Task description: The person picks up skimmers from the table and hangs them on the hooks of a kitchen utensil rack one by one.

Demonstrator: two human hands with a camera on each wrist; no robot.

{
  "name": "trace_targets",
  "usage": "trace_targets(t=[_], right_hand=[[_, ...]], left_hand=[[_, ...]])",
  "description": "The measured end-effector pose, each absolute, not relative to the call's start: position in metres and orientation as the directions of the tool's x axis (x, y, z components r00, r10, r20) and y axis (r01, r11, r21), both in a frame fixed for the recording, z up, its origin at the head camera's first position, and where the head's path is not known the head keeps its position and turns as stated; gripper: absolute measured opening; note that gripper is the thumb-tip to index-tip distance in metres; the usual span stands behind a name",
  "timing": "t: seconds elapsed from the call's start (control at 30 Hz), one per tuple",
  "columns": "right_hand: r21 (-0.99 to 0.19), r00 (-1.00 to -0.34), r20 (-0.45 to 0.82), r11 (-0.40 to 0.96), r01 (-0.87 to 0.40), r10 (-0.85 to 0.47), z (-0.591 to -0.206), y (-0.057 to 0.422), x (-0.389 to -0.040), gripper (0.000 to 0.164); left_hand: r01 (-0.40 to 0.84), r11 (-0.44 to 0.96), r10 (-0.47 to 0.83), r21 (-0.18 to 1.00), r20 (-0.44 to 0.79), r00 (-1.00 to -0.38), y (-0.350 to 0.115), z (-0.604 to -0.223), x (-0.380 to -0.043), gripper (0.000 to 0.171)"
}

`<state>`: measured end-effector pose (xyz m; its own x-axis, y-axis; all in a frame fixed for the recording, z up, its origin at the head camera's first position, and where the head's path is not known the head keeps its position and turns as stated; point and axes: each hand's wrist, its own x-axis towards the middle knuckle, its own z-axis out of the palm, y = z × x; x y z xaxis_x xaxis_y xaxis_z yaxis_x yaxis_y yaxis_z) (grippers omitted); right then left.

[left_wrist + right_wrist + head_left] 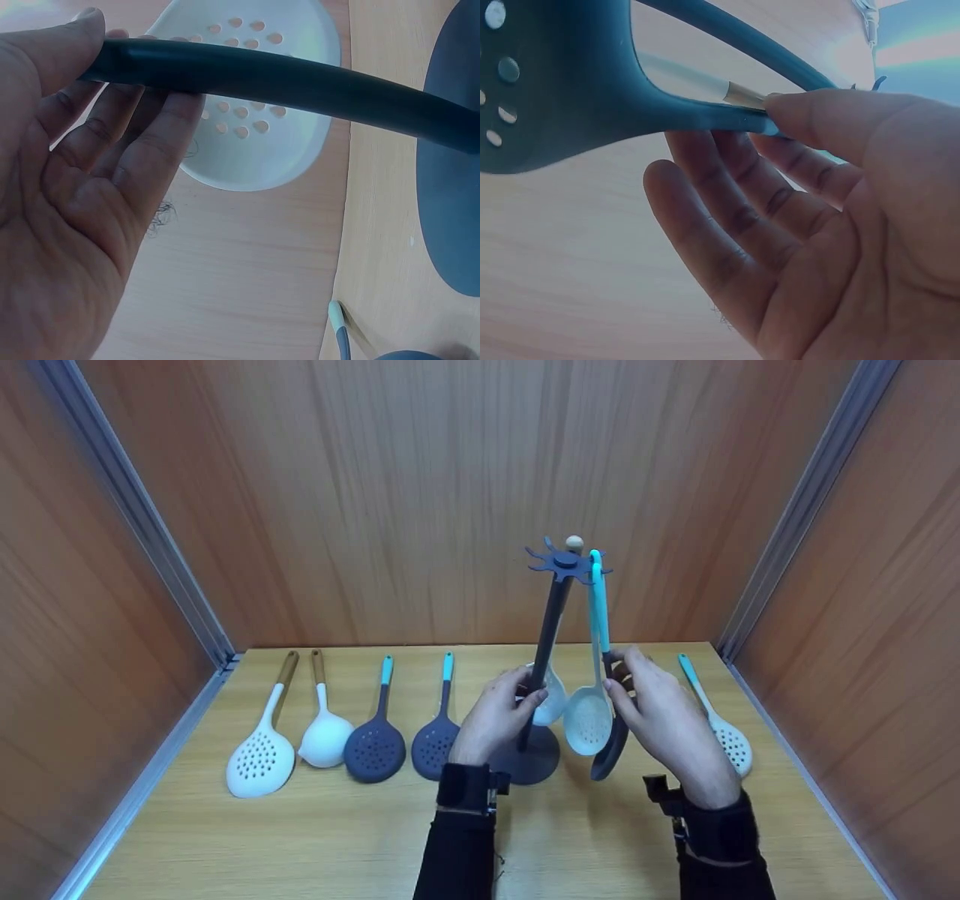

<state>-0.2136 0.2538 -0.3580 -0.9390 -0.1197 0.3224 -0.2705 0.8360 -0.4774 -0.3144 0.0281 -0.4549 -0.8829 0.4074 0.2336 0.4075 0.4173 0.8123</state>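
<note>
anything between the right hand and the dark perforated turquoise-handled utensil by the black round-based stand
Nothing visible: the right hand has its thumb directly on the neck of the dark perforated turquoise-handled utensil. A pale perforated turquoise-handled skimmer partly overlaps the utensil's head in the head view, but lower down than the thumb.

Soft light fills the head view, casting faint shadows on the pale wood-grained bench [315,840] beside the slender dark round-based stand [553,619]; glare hazes the right wrist view.
</note>
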Motion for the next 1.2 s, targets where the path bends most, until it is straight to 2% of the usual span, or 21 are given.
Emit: trace_targets(t=[0.5, 0.7, 0.97, 1.2], right_hand=[[-0.497, -0.947, 0.302, 0.830, -0.253, -0.108, -0.358, 0.260, -0.213, 0.033], [-0.528, -0.947, 0.315, 0.816, -0.236, -0.070, -0.359, 0.272, -0.217, 0.034], [-0.478, -0.916, 0.400, 0.858, -0.188, 0.022, -0.368, 0.283, -0.226, 0.036], [-0.467, -0.914, 0.397, 0.876, -0.118, 0.088, -0.376, 0.292, -0.237, 0.044]], left_hand=[[0.420, 0.398, 0.413, 0.816, 0.249, -0.876, 0.028, -0.455, -0.315, 0.019], [0.441, 0.376, 0.415, 0.815, 0.277, -0.867, 0.027, -0.456, -0.315, 0.019], [0.400, 0.397, 0.406, 0.826, 0.233, -0.884, 0.028, -0.455, -0.316, 0.020], [0.381, 0.398, 0.405, 0.835, 0.212, -0.889, 0.028, -0.454, -0.314, 0.020]])
